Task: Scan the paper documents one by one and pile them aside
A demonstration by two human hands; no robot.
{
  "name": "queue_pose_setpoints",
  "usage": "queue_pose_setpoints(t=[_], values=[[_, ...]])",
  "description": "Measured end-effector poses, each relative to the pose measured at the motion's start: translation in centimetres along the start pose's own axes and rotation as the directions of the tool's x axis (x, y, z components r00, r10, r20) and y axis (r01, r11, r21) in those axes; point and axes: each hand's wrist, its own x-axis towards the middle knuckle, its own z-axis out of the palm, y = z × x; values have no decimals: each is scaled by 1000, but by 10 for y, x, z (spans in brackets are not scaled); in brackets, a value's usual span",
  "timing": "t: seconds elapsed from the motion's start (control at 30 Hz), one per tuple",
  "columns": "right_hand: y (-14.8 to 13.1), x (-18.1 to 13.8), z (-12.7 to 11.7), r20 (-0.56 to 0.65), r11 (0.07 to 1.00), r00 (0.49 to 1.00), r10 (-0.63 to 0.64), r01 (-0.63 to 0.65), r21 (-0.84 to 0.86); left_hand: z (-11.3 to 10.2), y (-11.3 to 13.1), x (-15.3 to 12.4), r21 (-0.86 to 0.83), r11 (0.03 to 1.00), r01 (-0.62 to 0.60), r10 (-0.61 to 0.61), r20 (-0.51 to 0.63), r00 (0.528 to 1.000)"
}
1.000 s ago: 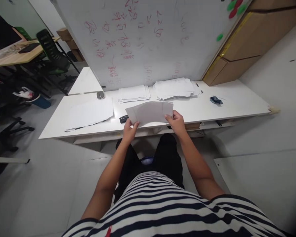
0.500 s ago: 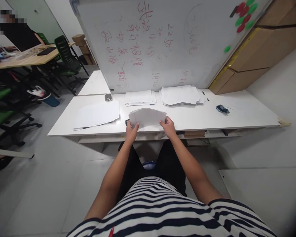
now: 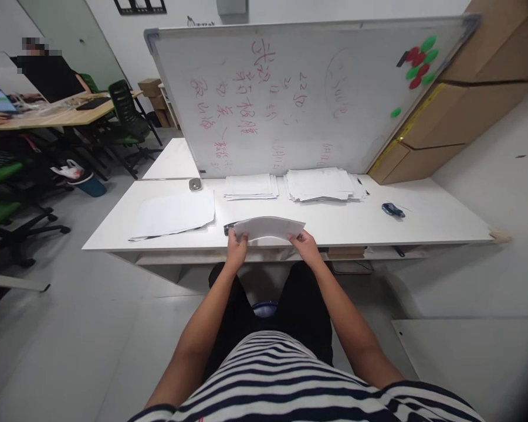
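Both my hands hold a small sheaf of white paper (image 3: pixel 269 227) just above the near edge of the white table (image 3: pixel 422 225). My left hand (image 3: pixel 236 247) pinches its left end and my right hand (image 3: pixel 307 244) pinches its right end, fingers closed. The sheets lie nearly flat and bow up slightly in the middle. A black object (image 3: pixel 229 228), part hidden by the paper, lies beside my left hand.
Two stacks of paper (image 3: pixel 250 186) (image 3: pixel 322 184) lie at the table's back below a leaning whiteboard (image 3: pixel 290 94). Loose sheets (image 3: pixel 173 214) lie at the left, a small grey device (image 3: pixel 195 184) behind them, a dark blue object (image 3: pixel 393 209) at the right. A person sits at a far-left desk (image 3: pixel 44 114).
The paper has tipped from upright and facing me to nearly flat, and sunk toward the table edge. My hands came closer together. The view has tilted upward.
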Motion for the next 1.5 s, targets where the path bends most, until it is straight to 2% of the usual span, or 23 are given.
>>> queue_pose_setpoints(t=[0.1,0.2,0.3,0.37,0.43,0.57,0.7,0.87,0.97,1.1,1.17,1.23,1.33,1.5], values=[[-1,-11,-11,-74,991,997,-38,28,-128,3,2,-2,-12,1000,0,1,45,999],[2,-27,-26,-159,975,986,-50,13,-221,-1,10,0,67,998,-17,14,51,999],[14,-42,-40,-223,983,974,36,-75,-169,-13,13,14,315,941,-123,111,55,992],[24,-51,-45,-254,985,959,123,-149,-87,-21,8,26,500,845,-191,173,84,981],[33,-57,-45,-267,979,943,201,-204,15,-27,-2,38,595,774,-217,168,137,976],[39,-64,-38,-266,952,923,278,-227,208,-33,-19,50,599,757,-261,154,225,962],[32,-62,-28,-241,928,921,305,-230,294,-38,-19,48,580,749,-321,171,298,939],[26,-54,-13,-215,934,924,316,-264,241,-41,-14,44,571,742,-351,164,353,921],[26,-48,1,-159,940,939,304,-270,207,-43,-10,44,567,747,-347,142,374,916],[28,-45,18,-103,952,961,257,-234,196,-48,2,45,551,781,-296,56,410,911],[28,-45,21,-103,953,962,253,-229,196,-48,10,49,523,817,-243,23,392,920],[29,-46,20,-97,949,961,258,-234,211,-44,18,57,477,856,-196,27,339,940],[27,-48,16,-74,930,954,291,-263,256,-25,25,72,435,885,-168,57,257,965],[27,-52,15,-79,910,940,332,-297,288,17,17,83,530,826,-192,103,194,976]])
